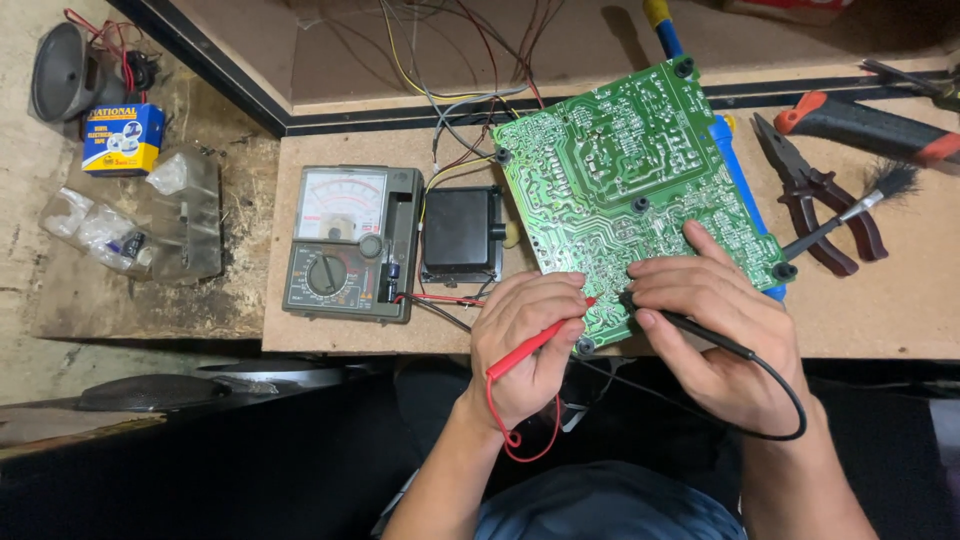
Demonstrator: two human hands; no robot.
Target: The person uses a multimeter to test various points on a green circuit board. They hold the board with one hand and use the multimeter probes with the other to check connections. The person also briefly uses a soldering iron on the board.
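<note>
Left hand (525,345) pinches the red probe (540,343); right hand (715,325) pinches the black probe (700,330); both tips rest on the green circuit board (630,170) beside the meter (350,243); a slipping tip could bridge neighbouring solder tracks.

Right of the analog multimeter (349,243) sits a black transformer (461,233). Far right lie pliers (822,195) and a small brush (860,205). Far left stand a blue box (122,138) and plastic bags (140,225).

Left hand (525,345) pinches red probe (540,340), right hand (715,330) black probe (700,330) — both touching green circuit board (630,180).
</note>
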